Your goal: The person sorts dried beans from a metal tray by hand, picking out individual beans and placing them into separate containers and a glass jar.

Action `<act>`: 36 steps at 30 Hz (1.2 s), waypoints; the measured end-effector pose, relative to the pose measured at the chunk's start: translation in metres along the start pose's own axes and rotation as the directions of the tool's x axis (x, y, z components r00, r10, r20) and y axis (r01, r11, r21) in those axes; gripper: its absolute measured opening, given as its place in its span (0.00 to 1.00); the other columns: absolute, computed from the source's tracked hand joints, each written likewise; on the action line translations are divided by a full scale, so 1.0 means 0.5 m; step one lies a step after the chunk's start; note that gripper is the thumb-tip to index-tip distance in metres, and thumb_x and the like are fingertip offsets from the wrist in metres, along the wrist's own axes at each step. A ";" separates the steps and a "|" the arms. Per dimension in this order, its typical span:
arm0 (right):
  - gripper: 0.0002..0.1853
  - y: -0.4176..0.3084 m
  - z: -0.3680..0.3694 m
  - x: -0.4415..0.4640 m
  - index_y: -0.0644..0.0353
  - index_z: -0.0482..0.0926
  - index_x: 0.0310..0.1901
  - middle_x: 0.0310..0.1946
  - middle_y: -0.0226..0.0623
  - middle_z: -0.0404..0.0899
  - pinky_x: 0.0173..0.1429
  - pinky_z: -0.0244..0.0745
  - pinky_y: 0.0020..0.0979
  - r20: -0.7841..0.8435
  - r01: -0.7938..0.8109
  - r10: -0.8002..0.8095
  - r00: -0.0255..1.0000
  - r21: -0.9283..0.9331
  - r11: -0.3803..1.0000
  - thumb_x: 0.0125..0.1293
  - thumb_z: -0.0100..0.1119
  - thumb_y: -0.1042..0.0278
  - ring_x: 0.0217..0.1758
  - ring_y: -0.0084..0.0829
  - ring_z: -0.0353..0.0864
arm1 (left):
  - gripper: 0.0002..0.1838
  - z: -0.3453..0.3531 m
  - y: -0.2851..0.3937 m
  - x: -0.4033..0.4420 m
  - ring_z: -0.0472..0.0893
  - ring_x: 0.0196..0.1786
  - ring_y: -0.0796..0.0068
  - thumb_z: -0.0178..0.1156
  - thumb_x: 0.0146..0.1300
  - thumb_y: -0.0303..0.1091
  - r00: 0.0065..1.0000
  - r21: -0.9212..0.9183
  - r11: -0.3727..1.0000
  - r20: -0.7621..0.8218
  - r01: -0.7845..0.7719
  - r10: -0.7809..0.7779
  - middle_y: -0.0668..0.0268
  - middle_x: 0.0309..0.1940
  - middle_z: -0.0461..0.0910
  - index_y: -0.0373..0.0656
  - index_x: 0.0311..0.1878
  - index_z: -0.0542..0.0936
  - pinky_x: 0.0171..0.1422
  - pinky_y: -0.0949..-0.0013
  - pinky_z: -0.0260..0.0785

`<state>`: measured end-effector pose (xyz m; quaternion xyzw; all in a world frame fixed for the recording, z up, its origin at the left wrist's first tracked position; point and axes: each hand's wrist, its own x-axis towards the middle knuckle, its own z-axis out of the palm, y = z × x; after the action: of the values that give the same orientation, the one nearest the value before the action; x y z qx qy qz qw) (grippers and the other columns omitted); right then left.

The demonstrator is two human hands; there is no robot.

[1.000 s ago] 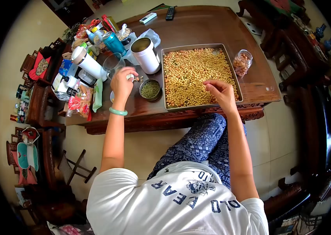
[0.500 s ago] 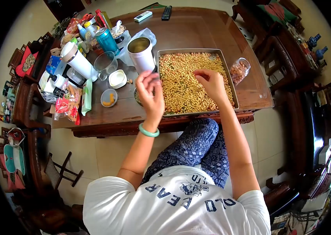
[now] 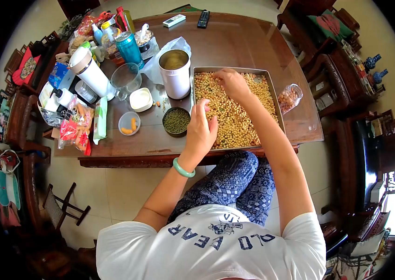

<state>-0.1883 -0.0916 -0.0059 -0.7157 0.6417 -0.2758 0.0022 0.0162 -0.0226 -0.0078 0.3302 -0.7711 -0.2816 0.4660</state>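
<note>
A metal tray (image 3: pixel 278 109) on the table holds a layer of yellow beans (image 3: pixel 235 121) with some reddish ones mixed in. Over its left part is my left hand (image 3: pixel 202 128), fingers apart and nothing seen in them. Higher up, my right hand (image 3: pixel 234 85) has its fingertips pinched together at the beans near the far edge; what they hold is too small to name. Left of the tray stand a round tin of green beans (image 3: pixel 176 121) and an open white canister (image 3: pixel 175 77). A glass jar of reddish nuts (image 3: pixel 290 98) lies to its right.
A white square dish (image 3: pixel 141 99), a clear cup with orange pieces (image 3: pixel 129 123) and a glass mug (image 3: pixel 126 79) are further left. Beyond them are a white flask (image 3: pixel 90 72), a blue can (image 3: pixel 130 50) and packets. Two remotes (image 3: pixel 203 19) lie at the back.
My left hand has come from the small items on the left to the tray, its fingers now apart. My right hand has moved to the tray's far part, still pinched. The view has shifted slightly.
</note>
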 end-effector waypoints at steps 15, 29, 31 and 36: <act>0.06 0.016 0.001 0.008 0.61 0.81 0.38 0.34 0.49 0.83 0.45 0.76 0.45 0.002 -0.096 0.096 0.995 0.085 0.992 0.59 0.61 0.72 0.40 0.50 0.83 | 0.20 0.001 -0.004 -0.004 0.79 0.29 0.69 0.60 0.61 0.19 0.998 -0.022 0.998 0.009 -0.056 0.056 0.57 0.38 0.76 0.38 0.57 0.70 0.32 0.68 0.74; 0.16 0.099 0.004 0.037 0.68 0.80 0.33 0.28 0.45 0.81 0.37 0.78 0.33 0.418 -0.475 0.538 0.732 0.879 -0.036 0.67 0.57 0.59 0.30 0.33 0.79 | 0.15 -0.002 0.003 -0.003 0.79 0.28 0.63 0.60 0.60 0.21 0.998 0.009 0.999 0.016 -0.053 0.053 0.58 0.33 0.78 0.39 0.50 0.75 0.33 0.65 0.73; 0.17 0.063 0.018 0.043 0.64 0.85 0.32 0.27 0.46 0.84 0.39 0.79 0.37 0.057 -0.563 0.589 0.806 0.382 0.733 0.61 0.65 0.55 0.31 0.35 0.83 | 0.15 0.001 -0.002 -0.005 0.80 0.29 0.63 0.61 0.60 0.21 0.999 0.022 0.998 0.015 -0.051 0.051 0.58 0.33 0.78 0.39 0.50 0.75 0.33 0.64 0.73; 0.16 -0.009 0.014 0.056 0.57 0.88 0.31 0.27 0.46 0.85 0.43 0.80 0.40 -0.079 -0.573 0.578 0.812 0.073 0.816 0.54 0.71 0.51 0.34 0.43 0.86 | 0.14 0.000 -0.002 -0.006 0.80 0.30 0.63 0.60 0.60 0.21 0.999 0.004 0.999 0.025 -0.040 0.039 0.57 0.34 0.78 0.38 0.50 0.75 0.33 0.65 0.74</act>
<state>-0.1807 -0.1190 0.0010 -0.4736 0.8208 -0.3115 0.0704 0.0172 -0.0211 -0.0102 0.3124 -0.7837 -0.2748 0.4613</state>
